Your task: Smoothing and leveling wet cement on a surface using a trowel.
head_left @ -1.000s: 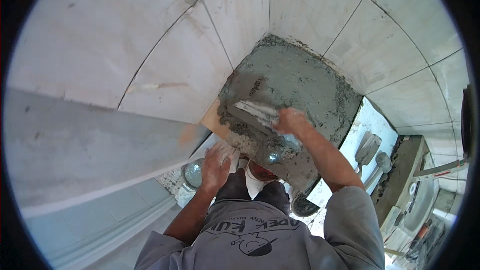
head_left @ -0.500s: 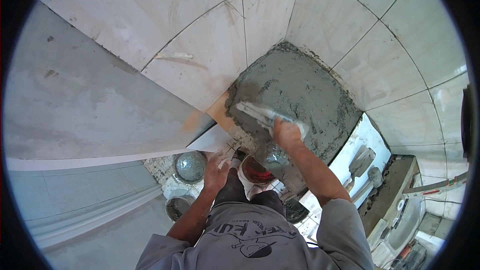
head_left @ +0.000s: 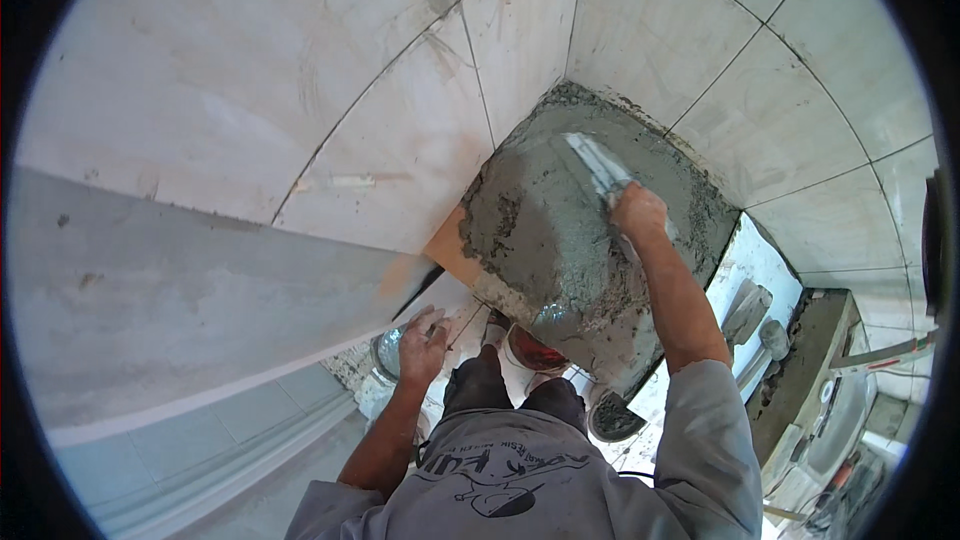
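Note:
My right hand (head_left: 640, 214) is closed around a long flat plastering trowel (head_left: 598, 162). The trowel rests on a bed of wet grey mortar (head_left: 540, 215) that fills the corner between tiled walls. Bare of any tool, my left hand (head_left: 424, 348) hangs near my legs with its fingers loosely bent and apart. Smooth patches and rougher, lumpy patches both show in the mortar.
A reddish bucket (head_left: 536, 350) stands by my feet, beside a dark bucket with mortar (head_left: 614, 418). Another bucket (head_left: 388, 352) is partly behind my left hand. Mortar-covered trowels (head_left: 748, 312) lie on a white board (head_left: 757, 258) at the right.
My right hand has swept the trowel away from me and rightward over the mortar, turning its blade. My left hand stays empty by my legs. The view has shifted slightly.

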A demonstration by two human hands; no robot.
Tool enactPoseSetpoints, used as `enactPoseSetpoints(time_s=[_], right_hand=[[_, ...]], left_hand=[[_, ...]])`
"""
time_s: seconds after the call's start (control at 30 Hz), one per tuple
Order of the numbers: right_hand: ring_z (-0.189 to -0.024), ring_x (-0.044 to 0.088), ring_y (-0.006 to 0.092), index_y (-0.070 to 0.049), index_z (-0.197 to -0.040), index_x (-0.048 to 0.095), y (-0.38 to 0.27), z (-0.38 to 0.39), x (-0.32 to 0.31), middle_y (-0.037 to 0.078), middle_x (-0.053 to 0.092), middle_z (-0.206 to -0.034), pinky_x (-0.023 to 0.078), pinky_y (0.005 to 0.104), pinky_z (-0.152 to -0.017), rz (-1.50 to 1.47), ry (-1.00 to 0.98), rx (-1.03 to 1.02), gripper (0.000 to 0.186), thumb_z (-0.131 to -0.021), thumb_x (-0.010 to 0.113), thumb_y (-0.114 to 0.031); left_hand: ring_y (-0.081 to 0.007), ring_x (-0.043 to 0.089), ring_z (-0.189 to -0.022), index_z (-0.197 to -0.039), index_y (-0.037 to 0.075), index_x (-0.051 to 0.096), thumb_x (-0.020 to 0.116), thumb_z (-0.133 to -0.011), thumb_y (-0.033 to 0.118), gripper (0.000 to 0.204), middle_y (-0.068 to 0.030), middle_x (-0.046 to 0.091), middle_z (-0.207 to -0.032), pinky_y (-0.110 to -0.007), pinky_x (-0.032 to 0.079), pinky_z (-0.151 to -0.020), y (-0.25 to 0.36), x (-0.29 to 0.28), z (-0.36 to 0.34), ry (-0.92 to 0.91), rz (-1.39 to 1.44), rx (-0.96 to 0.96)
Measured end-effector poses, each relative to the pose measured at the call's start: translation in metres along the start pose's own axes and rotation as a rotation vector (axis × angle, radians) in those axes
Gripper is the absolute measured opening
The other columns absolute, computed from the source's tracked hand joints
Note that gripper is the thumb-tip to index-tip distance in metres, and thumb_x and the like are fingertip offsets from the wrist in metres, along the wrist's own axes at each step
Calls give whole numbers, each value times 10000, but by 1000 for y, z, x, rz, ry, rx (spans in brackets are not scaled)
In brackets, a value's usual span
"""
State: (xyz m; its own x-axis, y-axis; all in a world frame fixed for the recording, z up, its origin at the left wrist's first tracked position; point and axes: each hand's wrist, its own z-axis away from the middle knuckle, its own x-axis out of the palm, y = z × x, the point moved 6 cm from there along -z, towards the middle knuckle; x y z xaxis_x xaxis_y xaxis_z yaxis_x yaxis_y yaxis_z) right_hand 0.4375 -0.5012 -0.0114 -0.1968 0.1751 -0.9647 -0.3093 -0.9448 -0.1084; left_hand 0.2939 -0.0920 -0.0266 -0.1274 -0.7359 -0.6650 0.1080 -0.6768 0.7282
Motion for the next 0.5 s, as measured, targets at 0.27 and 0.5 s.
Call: enactPoseSetpoints(time_s=[0.27,0.5], right_hand=[[-795,661,271,15,-1032,634,-21,78,55,155,677,-861,510,398,-732,-966,-60,472,382,-850,611,-321],[-599,577,212,55,-1071,536,-184,48,55,88,598,-802,480,347,-552,-1785,163,483,373,-906,594,-274]], left_hand=[[-319,562,-1102,-1079,38,640,618,-831,150,273,-206,573,-1200,-380,434,-945,2,5,-26,-178,44,-2],[-335,573,-1075,-1085,27,633,624,-843,178,285,-197,592,-1166,-391,429,-949,17,-15,-66,-149,-112,186]])
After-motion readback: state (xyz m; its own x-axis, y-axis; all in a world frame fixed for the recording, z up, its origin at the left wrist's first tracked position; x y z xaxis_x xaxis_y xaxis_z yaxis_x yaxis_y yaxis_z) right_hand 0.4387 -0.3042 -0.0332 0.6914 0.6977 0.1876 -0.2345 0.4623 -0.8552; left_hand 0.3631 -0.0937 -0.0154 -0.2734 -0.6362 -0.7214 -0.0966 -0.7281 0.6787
